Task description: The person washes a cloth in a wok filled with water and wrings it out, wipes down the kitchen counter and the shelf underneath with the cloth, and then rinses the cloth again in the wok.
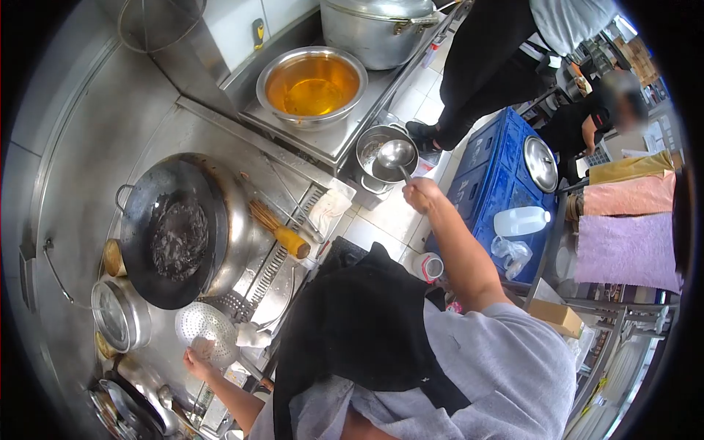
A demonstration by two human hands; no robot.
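My right hand [422, 195] is closed around the handle of a metal ladle [396, 155]. The ladle's bowl is over a metal pot [364, 154] with bits of food inside, standing low beside the counter. My left hand [196, 364], fingers curled, is at the lower rim of a round perforated strainer [198, 320]. Whether it grips that rim or something small, I cannot tell. The strainer's handle runs down to the right. A large dark wok [143, 249] stands above it on the stove, with dark, shiny liquid at its bottom.
A metal basin [359, 77] of orange-yellow oil sits by a big lidded pot [378, 37]. Near the wok lie a bamboo brush [290, 240] and a cloth [331, 209]. Blue crates [480, 165] carry a plastic jug [521, 221]. Two other people [477, 81] stand beyond.
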